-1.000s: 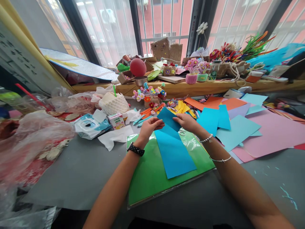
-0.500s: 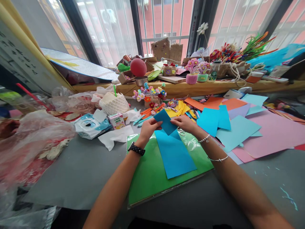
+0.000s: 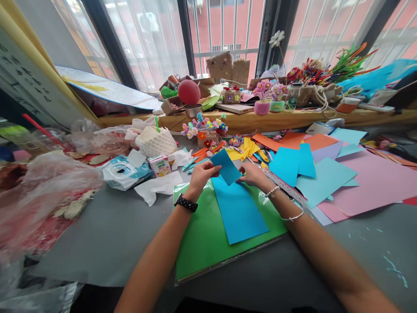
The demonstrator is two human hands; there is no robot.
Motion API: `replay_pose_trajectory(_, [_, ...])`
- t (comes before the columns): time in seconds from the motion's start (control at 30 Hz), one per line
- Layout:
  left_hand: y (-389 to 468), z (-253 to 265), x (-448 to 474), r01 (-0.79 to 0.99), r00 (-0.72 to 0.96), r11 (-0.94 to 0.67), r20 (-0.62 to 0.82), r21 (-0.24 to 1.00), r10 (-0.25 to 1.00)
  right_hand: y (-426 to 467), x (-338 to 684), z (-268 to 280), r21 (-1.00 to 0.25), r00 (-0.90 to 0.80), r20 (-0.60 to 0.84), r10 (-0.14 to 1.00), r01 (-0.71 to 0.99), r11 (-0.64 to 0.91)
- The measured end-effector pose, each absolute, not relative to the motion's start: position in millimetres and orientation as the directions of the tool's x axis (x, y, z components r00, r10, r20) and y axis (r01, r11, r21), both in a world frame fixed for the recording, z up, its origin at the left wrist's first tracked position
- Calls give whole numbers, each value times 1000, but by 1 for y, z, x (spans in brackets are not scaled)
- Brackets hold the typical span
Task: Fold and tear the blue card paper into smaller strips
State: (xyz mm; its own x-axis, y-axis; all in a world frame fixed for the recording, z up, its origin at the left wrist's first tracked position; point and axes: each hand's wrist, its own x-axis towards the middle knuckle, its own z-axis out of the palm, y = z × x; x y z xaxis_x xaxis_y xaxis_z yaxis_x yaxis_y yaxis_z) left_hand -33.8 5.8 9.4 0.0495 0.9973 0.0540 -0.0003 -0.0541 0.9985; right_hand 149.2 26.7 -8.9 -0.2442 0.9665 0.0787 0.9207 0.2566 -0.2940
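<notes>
A small blue paper square [image 3: 227, 167] is held up above the work surface. My left hand [image 3: 201, 176] is closed on its left corner, thumb in front. At the lower right corner, my right hand [image 3: 252, 175] pinches the paper with its fingertips. Beneath lies a larger blue paper sheet [image 3: 239, 213], flat on a green sheet in a clear sleeve [image 3: 198, 243]. A pink ruler [image 3: 285, 186] shows beside my right wrist, partly covered by the hand and arm.
To the right lie blue paper pieces [image 3: 285, 165], light teal sheets [image 3: 325, 182] and a pink sheet [image 3: 384, 178]. Yellow paper strips [image 3: 248, 148] are piled behind my hands. On the left stand a wipes pack [image 3: 125, 171] and a small carton [image 3: 159, 166].
My right hand has slid from the square's upper right edge down to its lower right corner. More of the ruler shows, while the scissors are now hidden. My left hand stays nearly still.
</notes>
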Motion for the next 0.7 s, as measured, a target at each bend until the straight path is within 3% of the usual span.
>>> replay_pose_trajectory(0.47, [10, 10, -34, -158, -34, -94, 90, 983, 995, 26, 155, 7, -462, -160, 239, 958, 849, 258])
replay_pose_trajectory(0.53, [10, 10, -34, -109, -35, -105, 102, 989, 994, 26, 166, 16, -518, -80, 303, 950, 822, 235])
replay_pose_trajectory(0.6, [9, 9, -34, -18, -4, -112, 112, 993, 994, 25, 179, 25, -650, 68, 422, 904, 718, 249])
replay_pose_trajectory(0.7, [5, 8, -33, 181, 159, -47, 18, 982, 987, 23, 197, 38, -766, 330, 549, 768, 567, 304])
